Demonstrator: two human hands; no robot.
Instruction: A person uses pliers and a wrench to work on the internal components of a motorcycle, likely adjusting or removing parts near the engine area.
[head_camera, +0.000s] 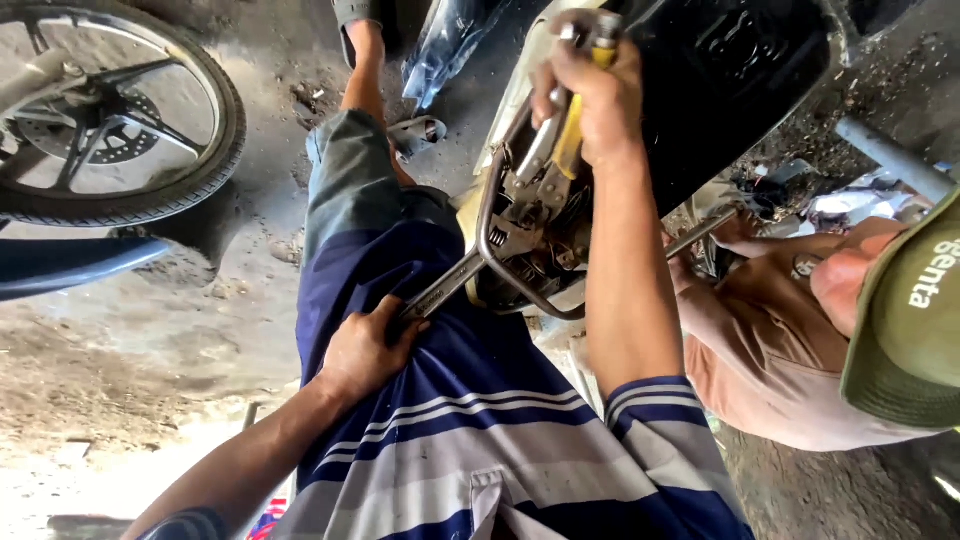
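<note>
Dusty, oil-stained workshop floor (130, 400) fills the scene, seen from above by someone crouched beside a motorcycle. Nearest the camera is the person's blue and grey striped shirt (480, 440), with dark trousers over a bent knee (345, 170) beyond it. The left hand (365, 350) rests by the lap, its fingers clenched around the handle end of a long steel wrench (450, 285). That wrench slants up and to the right, its far end reaching the engine area (535, 235) on the motorcycle's underside, beside a curved metal bar (490, 215). Higher up, the right hand (590, 95) is raised against the dark motorcycle body (740, 70), fingers closed tight around pliers with yellow grips (570, 140), whose metal nose points down into the same engine area. To the right, another person in a rust-coloured shirt (770, 370) and an olive green cap (905, 320) leans in, holding a thin metal rod (700, 232) toward the engine. Farthest left stands a spoked motorcycle wheel (110, 110) with its tyre and brake disc.
</note>
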